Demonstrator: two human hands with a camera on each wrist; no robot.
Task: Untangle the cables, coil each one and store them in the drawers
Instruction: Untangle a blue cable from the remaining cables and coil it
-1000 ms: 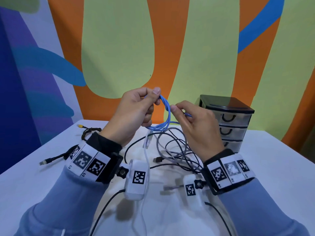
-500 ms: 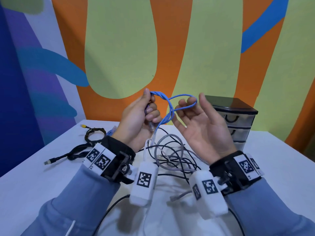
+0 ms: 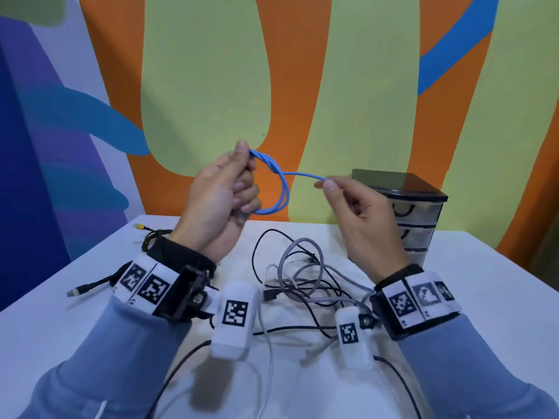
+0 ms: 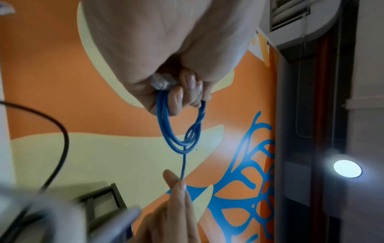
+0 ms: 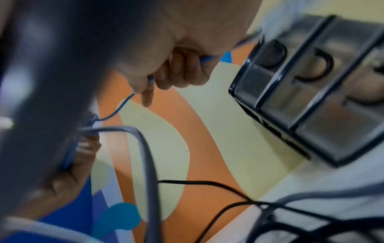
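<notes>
A thin blue cable (image 3: 282,192) is wound into a small coil that my left hand (image 3: 223,195) grips, raised above the table. The left wrist view shows the coil (image 4: 176,128) hanging from the curled fingers, with a clear plug in the fist. A free end runs right from the coil, and my right hand (image 3: 357,207) pinches it between thumb and forefinger. A tangle of grey and black cables (image 3: 302,276) lies on the white table (image 3: 484,297) below both hands. The black-framed drawer unit (image 3: 405,207) stands at the right with all its drawers closed.
A black cable with a yellow plug (image 3: 151,237) and another black cable (image 3: 90,285) lie at the table's left side. A painted wall rises right behind the table. The table's right edge lies just beyond the drawer unit.
My right hand went from open and palm-up under the blue loop to pinching the cable's free end and pulling it right. The left hand rose a little with the coil.
</notes>
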